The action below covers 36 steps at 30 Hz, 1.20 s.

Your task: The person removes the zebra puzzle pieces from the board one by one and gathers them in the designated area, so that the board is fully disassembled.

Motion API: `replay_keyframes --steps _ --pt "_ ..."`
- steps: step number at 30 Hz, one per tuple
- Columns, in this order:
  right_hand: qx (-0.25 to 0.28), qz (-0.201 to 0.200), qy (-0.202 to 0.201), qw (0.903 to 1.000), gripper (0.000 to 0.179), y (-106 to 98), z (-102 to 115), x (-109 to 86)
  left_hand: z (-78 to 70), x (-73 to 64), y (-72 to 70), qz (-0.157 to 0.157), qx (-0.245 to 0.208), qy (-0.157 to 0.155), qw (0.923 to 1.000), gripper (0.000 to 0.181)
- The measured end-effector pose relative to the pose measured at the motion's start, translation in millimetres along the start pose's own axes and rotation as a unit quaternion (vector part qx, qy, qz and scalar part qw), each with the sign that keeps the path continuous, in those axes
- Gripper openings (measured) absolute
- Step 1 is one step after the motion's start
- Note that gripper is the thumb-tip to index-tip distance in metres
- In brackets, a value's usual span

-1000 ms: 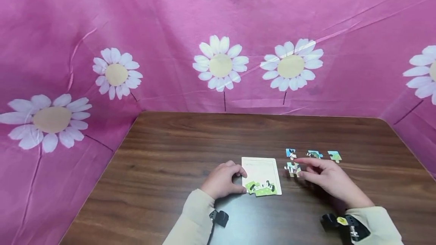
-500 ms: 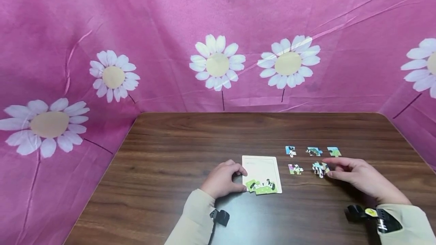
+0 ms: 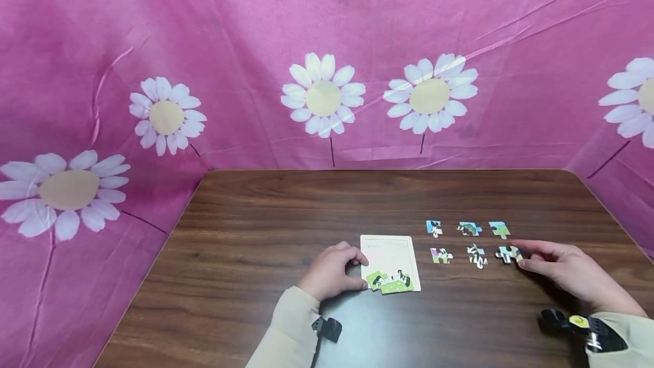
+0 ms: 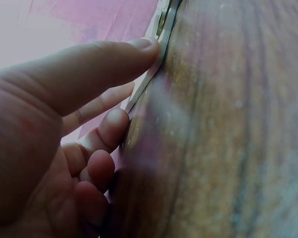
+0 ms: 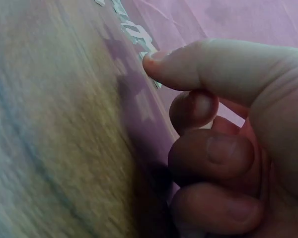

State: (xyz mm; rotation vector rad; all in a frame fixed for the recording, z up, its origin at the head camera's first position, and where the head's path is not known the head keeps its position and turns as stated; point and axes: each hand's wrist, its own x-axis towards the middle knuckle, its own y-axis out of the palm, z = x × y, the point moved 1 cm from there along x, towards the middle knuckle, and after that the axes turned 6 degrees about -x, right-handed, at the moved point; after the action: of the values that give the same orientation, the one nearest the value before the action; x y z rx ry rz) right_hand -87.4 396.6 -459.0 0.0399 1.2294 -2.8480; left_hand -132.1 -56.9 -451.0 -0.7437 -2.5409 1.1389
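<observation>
My left hand [image 3: 334, 271] grips the left edge of a white puzzle tray [image 3: 385, 254], with thumb and forefinger spread along it. In the left wrist view the thumb [image 4: 114, 62] lies against the tray's edge. Green joined pieces [image 3: 393, 281] with black-and-white figures fill the tray's near end. At the right, my right hand [image 3: 567, 268] pinches a jigsaw piece [image 3: 507, 254] between thumb and forefinger, low over the table. The right wrist view shows the thumb [image 5: 184, 69] right at a piece, the other fingers curled below.
To the left of the held piece lie a black-and-white jigsaw piece [image 3: 477, 255] and a pink-cornered one [image 3: 440, 255]. Behind them is a row of a blue piece [image 3: 434, 228], a dark-patterned piece [image 3: 469, 228] and a green piece [image 3: 499, 229]. Pink flowered cloth [image 3: 255, 72] borders the wooden table [image 3: 265, 209].
My right hand has moved rightward along the front row, leaving a pink-cornered piece and then a black-and-white piece behind. The left hand stays at the tray.
</observation>
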Motion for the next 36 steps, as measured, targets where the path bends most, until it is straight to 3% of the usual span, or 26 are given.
replay_keyframes --steps 11,27,31,36 --pt "-0.062 0.001 -0.005 0.9981 0.048 -0.8 0.5 2.7 2.4 -0.7 2.6 -0.006 -0.004 0.004 1.0 0.036" --pt "-0.077 0.002 0.025 0.9967 0.045 1.6 5.6 4.0 -1.9 0.3 1.7 0.0 -0.005 -0.001 1.0 0.036" --pt "-0.048 -0.01 0.002 0.9988 0.043 1.5 19.0 5.7 -2.6 1.2 -0.4 0.005 -0.004 0.0 1.0 0.038" --pt "-0.029 -0.006 -0.025 0.9992 0.04 10.5 56.4 11.1 -1.2 2.1 -2.3 0.018 0.003 0.007 0.9998 0.043"
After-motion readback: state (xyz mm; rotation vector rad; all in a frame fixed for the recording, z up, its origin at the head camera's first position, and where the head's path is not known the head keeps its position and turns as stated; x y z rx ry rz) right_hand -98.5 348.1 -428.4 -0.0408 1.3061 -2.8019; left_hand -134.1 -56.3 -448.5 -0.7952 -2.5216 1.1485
